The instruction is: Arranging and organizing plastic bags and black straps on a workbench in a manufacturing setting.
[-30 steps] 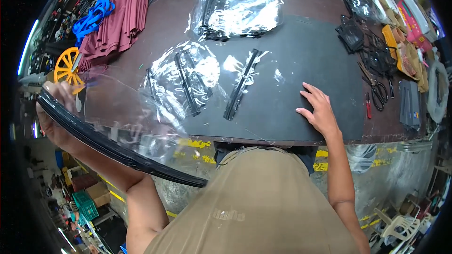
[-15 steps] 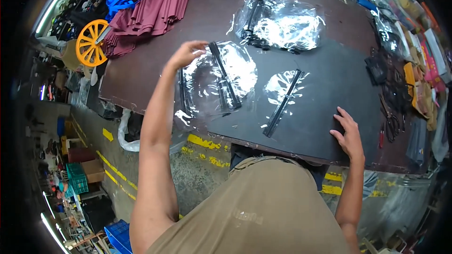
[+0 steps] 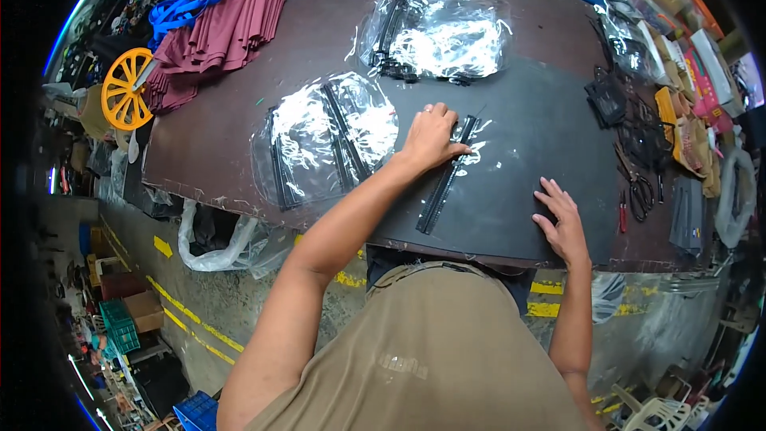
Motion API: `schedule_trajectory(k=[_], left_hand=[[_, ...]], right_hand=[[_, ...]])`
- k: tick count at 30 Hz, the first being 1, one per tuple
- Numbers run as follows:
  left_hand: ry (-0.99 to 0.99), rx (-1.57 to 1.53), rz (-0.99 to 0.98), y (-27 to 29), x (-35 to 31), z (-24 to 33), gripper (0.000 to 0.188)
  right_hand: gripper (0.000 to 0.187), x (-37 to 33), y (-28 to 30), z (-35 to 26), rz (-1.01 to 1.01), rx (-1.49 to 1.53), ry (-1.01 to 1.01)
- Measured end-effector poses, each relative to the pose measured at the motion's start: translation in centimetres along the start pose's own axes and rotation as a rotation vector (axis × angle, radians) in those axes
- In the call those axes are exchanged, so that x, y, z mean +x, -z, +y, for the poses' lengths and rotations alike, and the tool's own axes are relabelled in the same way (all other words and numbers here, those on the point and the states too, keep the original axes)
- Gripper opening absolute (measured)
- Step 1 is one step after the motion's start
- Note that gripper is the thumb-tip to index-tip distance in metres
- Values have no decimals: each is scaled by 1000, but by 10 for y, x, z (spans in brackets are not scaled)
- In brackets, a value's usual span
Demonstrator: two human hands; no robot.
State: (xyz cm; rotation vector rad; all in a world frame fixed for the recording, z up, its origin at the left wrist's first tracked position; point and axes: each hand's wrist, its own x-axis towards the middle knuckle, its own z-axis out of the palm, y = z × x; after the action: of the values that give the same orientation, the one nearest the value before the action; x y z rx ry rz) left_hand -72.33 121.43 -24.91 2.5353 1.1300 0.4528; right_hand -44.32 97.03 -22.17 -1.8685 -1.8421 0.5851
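A clear plastic piece with a black zipper strip [image 3: 437,201] lies slanted on the dark mat in front of me. My left hand [image 3: 431,140] rests on its upper part, thumb stretched across the strip and fingers bent over the plastic, partly hiding it. My right hand [image 3: 562,222] lies on the mat to the right, fingers spread, holding nothing. Left of my left hand is a flat pile of clear plastic pieces [image 3: 307,156] with black zipper strips. Farther back sits a thicker stack of clear plastic pieces [image 3: 451,44], also edged with black strips.
Maroon folded fabric [image 3: 227,28], a blue strap bundle [image 3: 187,4] and a yellow spoked wheel [image 3: 126,89] are at the far left. Black-handled scissors [image 3: 638,195], a red-handled tool [image 3: 622,211] and dark pouches [image 3: 608,100] lie along the right side of the table.
My left hand has moved right from the left pile onto the single zippered plastic piece. My right hand stays spread on the mat. The whole view has shifted slightly.
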Motion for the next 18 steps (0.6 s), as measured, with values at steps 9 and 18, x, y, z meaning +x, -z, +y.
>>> schedule_trajectory(k=[9,18], left_hand=[[247,-483,-208,26,-3,28,44],[245,-994,141,203,-80,-70,64]], right_hand=[[42,20,11,3,136,167,-41],[58,155,-23,25,246,511,-187]])
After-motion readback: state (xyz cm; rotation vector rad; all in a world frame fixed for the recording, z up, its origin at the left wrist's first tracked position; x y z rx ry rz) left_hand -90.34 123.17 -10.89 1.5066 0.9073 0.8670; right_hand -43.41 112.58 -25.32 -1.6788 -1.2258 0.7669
